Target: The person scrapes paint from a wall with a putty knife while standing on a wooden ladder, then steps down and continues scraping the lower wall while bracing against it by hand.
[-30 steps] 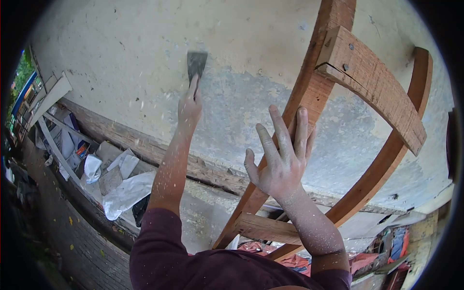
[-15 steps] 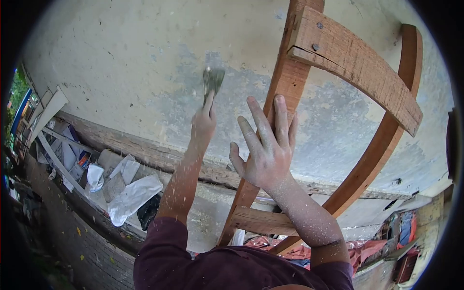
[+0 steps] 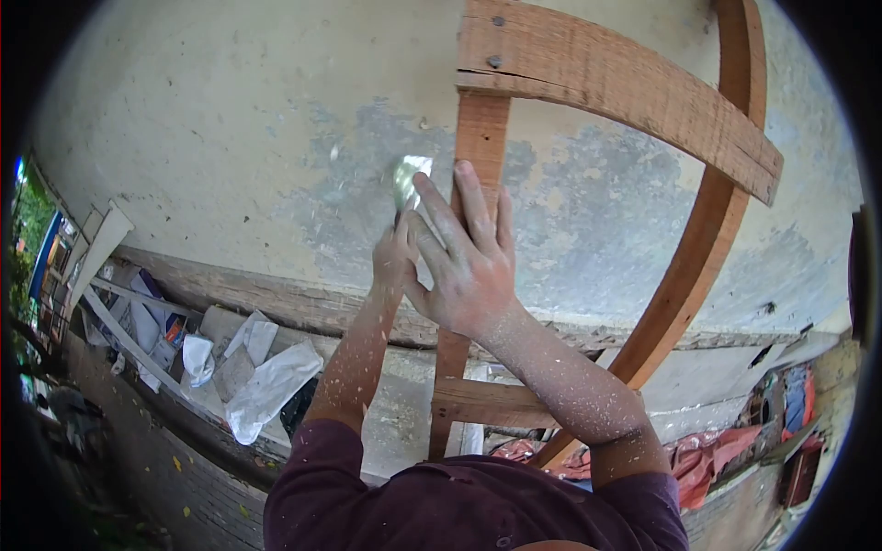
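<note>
A wide-bladed scraper [image 3: 411, 174] is in my left hand [image 3: 393, 253], its bright blade blurred against the worn plaster wall [image 3: 354, 179]. My left fingers are wrapped around its handle and partly hidden behind my other hand. My right hand [image 3: 473, 285] lies with fingers spread over the near rail of a wooden ladder [image 3: 483, 133], palm toward the wood. Its thumb and index finger overlap the left hand in this view. Pale flecks dust both forearms. Around the scraper the cream paint is gone in patches, with grey-blue surface showing.
A nailed upper rung [image 3: 616, 69] and a lower rung [image 3: 491, 402] join the ladder's rails. White sacks [image 3: 271, 390] and scrap lie along the wall's foot at left, beside a paved path [image 3: 207, 491]. Red sheeting [image 3: 707, 459] lies at lower right.
The scraper has moved down the wall and now sits close beside my right hand. The ladder and right hand appear further left as the view has shifted; that hand remains spread on the rail.
</note>
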Motion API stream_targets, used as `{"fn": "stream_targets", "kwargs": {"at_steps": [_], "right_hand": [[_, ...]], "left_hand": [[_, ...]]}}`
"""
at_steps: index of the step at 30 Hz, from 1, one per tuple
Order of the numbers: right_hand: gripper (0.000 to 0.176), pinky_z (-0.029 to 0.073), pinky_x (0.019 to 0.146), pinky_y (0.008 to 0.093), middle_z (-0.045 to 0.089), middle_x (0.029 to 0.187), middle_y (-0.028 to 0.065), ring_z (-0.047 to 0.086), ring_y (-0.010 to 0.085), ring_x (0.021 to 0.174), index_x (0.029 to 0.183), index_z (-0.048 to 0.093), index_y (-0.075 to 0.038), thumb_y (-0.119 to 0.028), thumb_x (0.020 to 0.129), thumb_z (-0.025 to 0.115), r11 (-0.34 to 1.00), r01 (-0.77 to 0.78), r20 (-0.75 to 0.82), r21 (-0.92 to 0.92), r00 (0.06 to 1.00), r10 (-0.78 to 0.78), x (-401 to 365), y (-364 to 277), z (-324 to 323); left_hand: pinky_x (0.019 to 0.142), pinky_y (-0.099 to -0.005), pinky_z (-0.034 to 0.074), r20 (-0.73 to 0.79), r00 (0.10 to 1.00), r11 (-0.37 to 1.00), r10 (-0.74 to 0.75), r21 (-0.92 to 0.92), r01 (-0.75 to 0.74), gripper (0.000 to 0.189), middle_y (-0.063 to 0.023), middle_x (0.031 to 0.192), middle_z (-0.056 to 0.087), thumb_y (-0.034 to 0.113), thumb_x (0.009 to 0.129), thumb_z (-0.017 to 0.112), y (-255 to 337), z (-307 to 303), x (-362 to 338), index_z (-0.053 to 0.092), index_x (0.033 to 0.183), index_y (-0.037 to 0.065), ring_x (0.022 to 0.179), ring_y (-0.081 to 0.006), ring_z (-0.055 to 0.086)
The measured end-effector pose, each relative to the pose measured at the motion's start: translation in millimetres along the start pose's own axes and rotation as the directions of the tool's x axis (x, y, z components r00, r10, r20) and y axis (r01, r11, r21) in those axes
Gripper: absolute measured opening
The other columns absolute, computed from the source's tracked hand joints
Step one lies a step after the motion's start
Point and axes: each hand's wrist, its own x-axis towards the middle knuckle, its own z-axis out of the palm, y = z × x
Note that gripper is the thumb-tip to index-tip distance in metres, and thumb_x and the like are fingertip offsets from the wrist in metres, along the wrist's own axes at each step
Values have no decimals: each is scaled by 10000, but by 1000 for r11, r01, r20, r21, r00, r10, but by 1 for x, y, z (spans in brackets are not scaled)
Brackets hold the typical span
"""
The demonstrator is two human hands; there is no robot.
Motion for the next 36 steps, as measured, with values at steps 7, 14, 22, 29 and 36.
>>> {"fn": "stream_targets", "kwargs": {"at_steps": [7,14,22,29,36], "right_hand": [[399,123,1106,609,406,1422,91,205,336,1404,1056,633,-68,-225,690,663,1000,-15,36,24,999,14,-2,0,0],[385,156,1098,612,395,1431,98,199,326,1409,1038,634,-48,-193,683,661,995,-1,-5,99,1000,1,-2,4,1],[368,112,1104,606,420,1417,91,222,337,1401,1018,643,-36,-205,691,641,998,-1,-4,66,1000,1,0,1,1],[340,93,1109,595,427,1417,87,212,369,1398,1033,644,-46,-223,743,633,1000,14,-12,24,1000,-13,1,2,3],[355,101,1105,605,416,1425,90,210,368,1398,1051,640,-51,-191,726,640,1000,4,24,22,1000,-5,4,0,1]], "left_hand": [[696,-465,489,25,993,993,117,-37,-116,506,-258,878,630,205,924,495,-6,63,38,351,1399,109,806,-408,622],[706,-461,487,80,956,939,281,-227,-257,493,-257,893,633,205,928,488,-42,41,-18,363,1393,101,824,-413,620],[719,-457,485,42,956,922,290,-278,-267,479,-256,910,636,206,932,481,-90,91,35,376,1386,92,844,-418,617],[722,-462,473,276,949,895,-153,-368,251,423,-243,1003,637,183,943,447,-90,49,89,438,1350,69,888,-434,601],[839,-406,467,192,915,836,-353,-374,401,442,-249,1159,591,153,947,434,-130,32,78,402,1376,49,1050,-374,591]]}}
